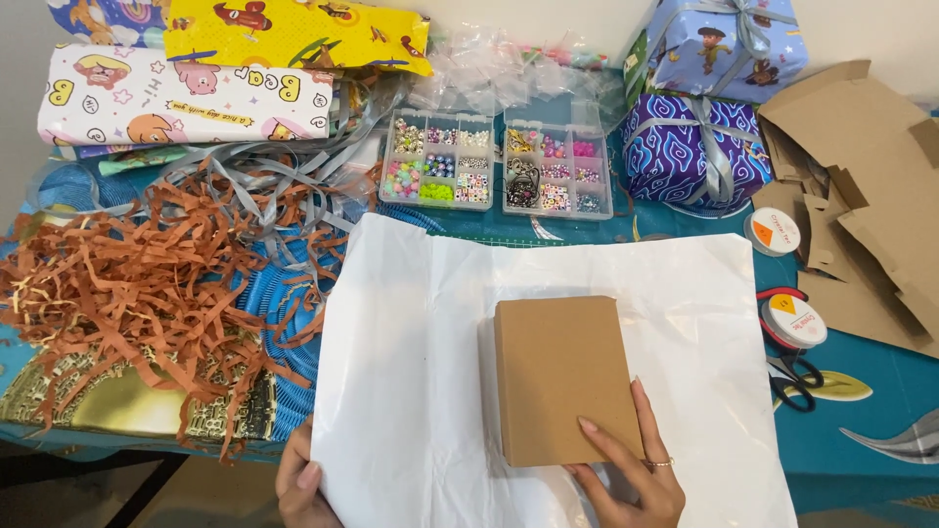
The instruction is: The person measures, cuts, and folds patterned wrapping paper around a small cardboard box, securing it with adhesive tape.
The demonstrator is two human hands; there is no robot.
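A closed brown cardboard box [560,376] lies on a large white sheet of paper [421,332] spread over the table. My right hand [631,469] rests on the box's near right corner, fingers flat on its top and a ring on one finger. My left hand [298,486] grips the sheet's near left edge, thumb on top of the paper.
Brown and grey shredded paper [147,274] is heaped at the left over gold paper [127,401]. Two clear bead organisers [437,161] [556,171] sit behind the sheet. Wrapped gifts [694,152], flat cardboard [861,196], tape rolls [793,321] and scissors [794,376] lie at the right. Wrapping paper rolls [186,98] lie far left.
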